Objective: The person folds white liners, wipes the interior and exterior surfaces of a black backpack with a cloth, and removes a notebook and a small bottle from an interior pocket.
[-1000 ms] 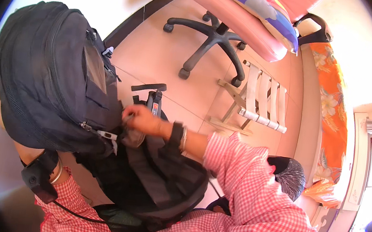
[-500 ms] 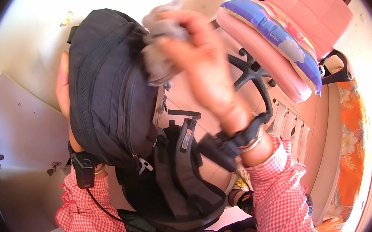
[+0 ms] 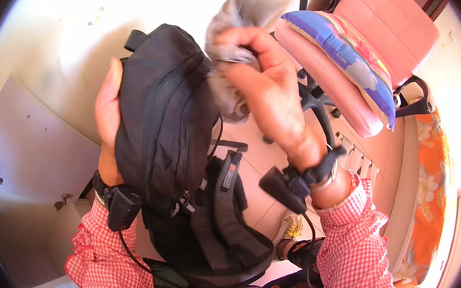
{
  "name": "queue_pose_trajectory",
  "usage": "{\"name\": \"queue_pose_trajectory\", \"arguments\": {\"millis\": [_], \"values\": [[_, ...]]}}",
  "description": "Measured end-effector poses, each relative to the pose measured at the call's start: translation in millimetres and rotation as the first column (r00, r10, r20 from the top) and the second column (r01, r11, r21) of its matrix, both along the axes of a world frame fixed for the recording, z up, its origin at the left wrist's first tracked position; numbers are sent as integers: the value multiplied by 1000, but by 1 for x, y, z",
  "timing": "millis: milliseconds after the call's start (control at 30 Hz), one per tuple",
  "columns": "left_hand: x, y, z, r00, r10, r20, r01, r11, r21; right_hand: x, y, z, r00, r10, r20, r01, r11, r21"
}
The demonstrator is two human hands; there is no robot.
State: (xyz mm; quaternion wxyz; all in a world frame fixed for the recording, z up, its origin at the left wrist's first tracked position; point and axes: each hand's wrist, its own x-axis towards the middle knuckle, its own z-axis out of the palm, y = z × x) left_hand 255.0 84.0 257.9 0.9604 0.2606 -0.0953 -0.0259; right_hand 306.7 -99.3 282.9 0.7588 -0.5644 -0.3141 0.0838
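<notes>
"Since you have the closer look, what is the backpack (image 3: 163, 121) made of?"

"Dark woven fabric, matt and softly creased, bulging into a long rounded shape. Ridged zips (image 3: 152, 120) curve down its front, and small pulls (image 3: 183, 203) dangle at the lower end. Below spreads a padded shoulder strap (image 3: 230, 180), smoother and thicker, with a small label sewn on."

"And the grey thing?"

"A soft, rumpled cloth (image 3: 231, 54) — bunched in the middle, loose at both ends, and slightly blurred."

"Where does it sit in the grip?"

"The right hand (image 3: 277, 90) is closed on it, thumb and fingers pinching the bunched part. One end rises above the knuckles; the other hangs below the thumb, next to the backpack's upper right edge. I can't tell whether cloth and bag touch."

"What about the left hand (image 3: 111, 99)?"

"It lies along the bag's left side, fingertips pointing up. Part of it is hidden behind the fabric — so I can't tell whether it is clamped on the bag or merely laid against it. The backpack stands tilted between the two hands, its bulk right beside the left palm."
</notes>
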Motion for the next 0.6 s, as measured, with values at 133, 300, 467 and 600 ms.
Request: {"name": "queue_pose_trajectory", "arguments": {"millis": [133, 300, 467, 600], "values": [[0, 10, -33, 826, 71, 559, -64, 997, -32, -29, 68, -6, 442, -79, 894, 211, 977, -18], [-6, 1, 2, 999, -27, 46, 25, 998, 55, 53, 43, -18, 941, -104, 321, 193, 946, -261], [-10, 9, 5, 990, 139, 32, -140, 990, 25, 62, 53, -4, 995, -96, -8, 96, 995, -8], [-5, 18, -4, 994, 109, 31, -110, 994, 15, 21, 63, 14, 995, -3, 103, 17, 991, -134]]}}
